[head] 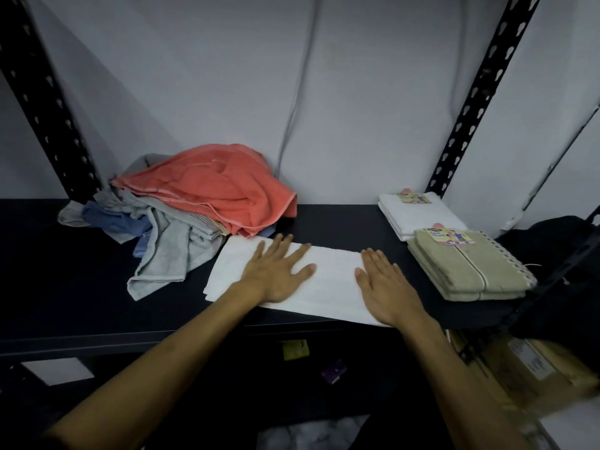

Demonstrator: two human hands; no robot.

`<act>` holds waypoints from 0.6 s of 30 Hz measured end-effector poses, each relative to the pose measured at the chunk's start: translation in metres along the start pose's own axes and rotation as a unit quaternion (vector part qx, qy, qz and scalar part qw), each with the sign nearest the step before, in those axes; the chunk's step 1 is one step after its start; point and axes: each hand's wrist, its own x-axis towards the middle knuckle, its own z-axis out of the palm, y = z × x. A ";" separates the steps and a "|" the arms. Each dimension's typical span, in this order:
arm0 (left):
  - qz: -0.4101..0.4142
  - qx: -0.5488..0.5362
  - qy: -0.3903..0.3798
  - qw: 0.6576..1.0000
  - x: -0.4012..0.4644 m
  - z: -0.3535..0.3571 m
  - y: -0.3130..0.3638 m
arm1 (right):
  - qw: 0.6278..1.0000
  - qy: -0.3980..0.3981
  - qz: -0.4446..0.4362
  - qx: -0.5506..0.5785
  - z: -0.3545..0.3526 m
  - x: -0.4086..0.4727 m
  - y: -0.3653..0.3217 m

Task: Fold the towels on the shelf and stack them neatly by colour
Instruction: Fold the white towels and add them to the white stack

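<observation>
Both hands, left hand and right hand, press flat with fingers straight on white towel at shelf front; smooth outward, square edges before next fold.

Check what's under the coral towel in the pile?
Under the coral towel lie crumpled grey towels and a blue one, spilling out to its left and front. Anything further beneath it is covered, so the count can't be told.
</observation>
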 end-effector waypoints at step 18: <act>0.036 -0.162 0.150 0.975 -0.090 0.003 -0.045 | 0.973 0.068 -0.031 -0.218 -0.040 0.090 0.015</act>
